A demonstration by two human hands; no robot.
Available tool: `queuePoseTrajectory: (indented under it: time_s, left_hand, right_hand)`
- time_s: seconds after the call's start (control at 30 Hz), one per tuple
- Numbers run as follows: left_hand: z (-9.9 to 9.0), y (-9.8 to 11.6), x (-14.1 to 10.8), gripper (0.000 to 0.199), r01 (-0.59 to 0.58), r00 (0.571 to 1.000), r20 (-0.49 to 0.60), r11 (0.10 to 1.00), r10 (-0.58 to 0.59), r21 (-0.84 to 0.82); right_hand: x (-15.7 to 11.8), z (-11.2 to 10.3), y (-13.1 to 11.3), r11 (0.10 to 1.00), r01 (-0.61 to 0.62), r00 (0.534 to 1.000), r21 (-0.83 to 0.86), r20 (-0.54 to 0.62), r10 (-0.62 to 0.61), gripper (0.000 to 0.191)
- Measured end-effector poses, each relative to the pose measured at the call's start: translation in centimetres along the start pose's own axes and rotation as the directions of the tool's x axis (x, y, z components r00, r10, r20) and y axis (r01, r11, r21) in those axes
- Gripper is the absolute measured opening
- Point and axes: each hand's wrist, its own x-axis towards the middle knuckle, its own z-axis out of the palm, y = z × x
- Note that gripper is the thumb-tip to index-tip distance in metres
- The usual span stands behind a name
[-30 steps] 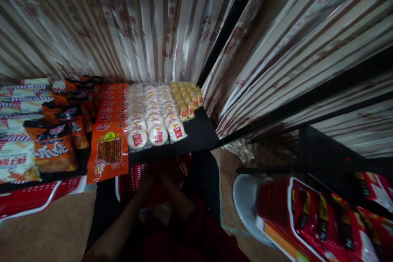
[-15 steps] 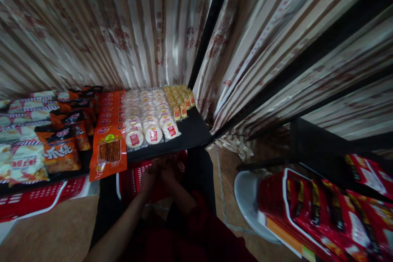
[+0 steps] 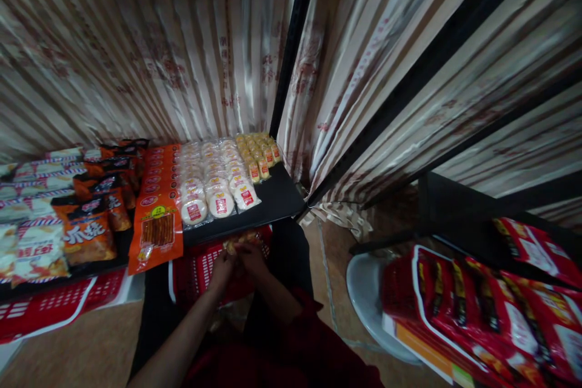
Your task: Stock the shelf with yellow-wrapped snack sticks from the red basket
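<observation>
Over the red basket [image 3: 200,264] in front of the shelf, my left hand [image 3: 221,271] and my right hand [image 3: 252,259] are close together. Small yellowish wrapped snacks [image 3: 231,247] show at the fingertips, and the fingers of both hands are closed on them. Dim light hides their exact number. Just above, on the black shelf [image 3: 284,194], stand rows of similar small yellow packets [image 3: 264,167]. Left of those lie several rows of round white wrapped crackers [image 3: 221,203], then an orange bag of brown sticks [image 3: 157,230].
Orange-and-black snack bags [image 3: 88,236] and white snack bags [image 3: 40,248] fill the shelf's left part. At right, a basket of red snack bags [image 3: 459,297] rests on a grey stool [image 3: 364,291]. Striped curtains [image 3: 182,60] hang behind, with black metal posts [image 3: 295,42].
Yellowish wrapped snacks now show at my fingertips, where earlier my hands were dim and low in the basket. The camera view has shifted slightly.
</observation>
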Motion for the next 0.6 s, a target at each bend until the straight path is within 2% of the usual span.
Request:
queuePoseTrajectory:
  time_s: [0.1, 0.33, 0.47, 0.6]
  left_hand:
    - [0.3, 0.4, -0.4, 0.019, 0.003, 1.0, 0.015, 0.995, -0.001, -0.099]
    - [0.5, 1.7, -1.9, 0.025, 0.016, 0.997, 0.072, 0.99, -0.006, -0.138]
    - [0.8, 3.3, -3.1, 0.029, 0.05, 0.995, 0.099, 0.98, -0.031, -0.192]
    - [1.0, 4.2, -3.5, 0.028, 0.033, 0.99, 0.138, 0.961, 0.005, -0.274]
  right_hand:
    - [-0.2, -0.6, -0.4, 1.0, -0.02, 1.0, 0.018, -0.009, 0.02, 0.022]
    - [-1.6, -2.3, -2.0, 1.0, 0.012, 1.0, 0.014, 0.02, -0.012, 0.021]
    - [-2.2, -3.3, -3.1, 0.989, 0.122, 0.991, -0.084, 0.066, -0.117, 0.017]
    - [-2.4, -4.3, -3.4, 0.958, 0.159, 0.987, -0.237, 0.068, -0.147, 0.021]
